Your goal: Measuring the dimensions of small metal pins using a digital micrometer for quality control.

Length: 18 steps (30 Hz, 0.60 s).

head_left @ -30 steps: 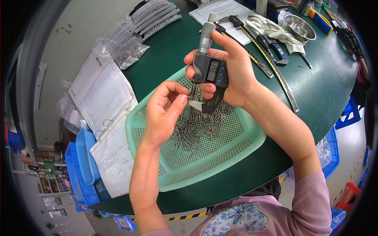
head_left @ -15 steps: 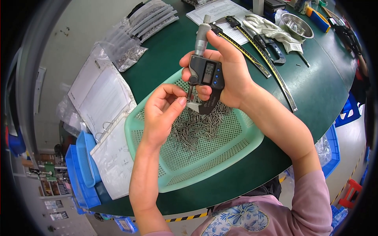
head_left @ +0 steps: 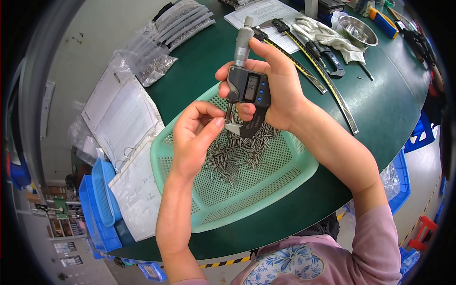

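Observation:
My right hand (head_left: 280,80) is wrapped round a digital micrometer (head_left: 250,90) with a small screen, blue buttons and a silver barrel pointing up and away. Thumb and forefinger of my left hand (head_left: 195,135) pinch at the micrometer's measuring gap; a small metal pin seems to be between them, mostly covered by the fingertips. Below both hands lies a pale green perforated plastic basket (head_left: 266,192). A heap of small metal pins (head_left: 232,159) covers part of its bottom.
Two calipers (head_left: 327,76), white gloves (head_left: 323,35) and a metal bowl (head_left: 373,42) lie at the back right. An open binder (head_left: 121,111) and blue trays (head_left: 97,218) are on the left. Bags of small metal parts (head_left: 185,21) sit at the back left.
The reading on the micrometer's screen differs. Both hands, the micrometer and the basket keep nearly the same place.

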Each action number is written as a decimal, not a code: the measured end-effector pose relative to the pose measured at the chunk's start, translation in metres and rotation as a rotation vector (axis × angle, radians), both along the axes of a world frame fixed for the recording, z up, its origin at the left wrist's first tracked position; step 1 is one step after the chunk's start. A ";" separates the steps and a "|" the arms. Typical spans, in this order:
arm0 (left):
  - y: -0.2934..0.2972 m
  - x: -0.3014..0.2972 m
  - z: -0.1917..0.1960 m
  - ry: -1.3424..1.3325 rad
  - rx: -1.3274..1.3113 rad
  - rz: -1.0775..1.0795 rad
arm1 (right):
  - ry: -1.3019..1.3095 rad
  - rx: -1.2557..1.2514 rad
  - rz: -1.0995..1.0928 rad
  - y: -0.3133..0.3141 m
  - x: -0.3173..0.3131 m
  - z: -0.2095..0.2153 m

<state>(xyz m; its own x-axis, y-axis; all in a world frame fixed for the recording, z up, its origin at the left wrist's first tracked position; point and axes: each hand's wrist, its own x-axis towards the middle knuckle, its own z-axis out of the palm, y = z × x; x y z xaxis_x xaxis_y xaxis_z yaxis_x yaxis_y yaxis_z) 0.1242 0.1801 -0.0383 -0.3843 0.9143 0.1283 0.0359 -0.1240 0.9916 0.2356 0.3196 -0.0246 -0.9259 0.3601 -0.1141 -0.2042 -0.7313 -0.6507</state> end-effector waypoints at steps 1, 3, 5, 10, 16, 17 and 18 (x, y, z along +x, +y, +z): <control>0.000 0.000 0.000 -0.001 -0.004 0.002 | 0.003 0.006 0.000 0.000 0.000 0.000; 0.000 0.000 0.000 -0.003 -0.007 0.003 | 0.002 0.014 -0.002 0.001 -0.001 0.000; 0.000 0.001 0.000 -0.012 -0.022 -0.002 | 0.001 0.022 -0.004 0.001 0.000 0.000; -0.001 -0.001 0.000 -0.048 -0.070 0.011 | 0.009 0.003 -0.009 0.000 0.000 0.001; -0.001 -0.001 0.002 -0.152 -0.117 0.017 | 0.006 -0.009 -0.007 0.000 0.000 -0.001; -0.001 -0.002 0.001 -0.172 -0.116 0.000 | 0.006 -0.009 -0.006 0.000 0.000 0.000; -0.001 -0.002 0.001 -0.172 -0.116 0.001 | 0.003 0.000 -0.007 0.000 0.000 0.001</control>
<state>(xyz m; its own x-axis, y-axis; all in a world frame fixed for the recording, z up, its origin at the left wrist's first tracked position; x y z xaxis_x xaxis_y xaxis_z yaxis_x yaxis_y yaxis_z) 0.1223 0.1789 -0.0374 -0.3923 0.9187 -0.0453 -0.1351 -0.0089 0.9908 0.2360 0.3191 -0.0241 -0.9237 0.3667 -0.1112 -0.2113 -0.7295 -0.6505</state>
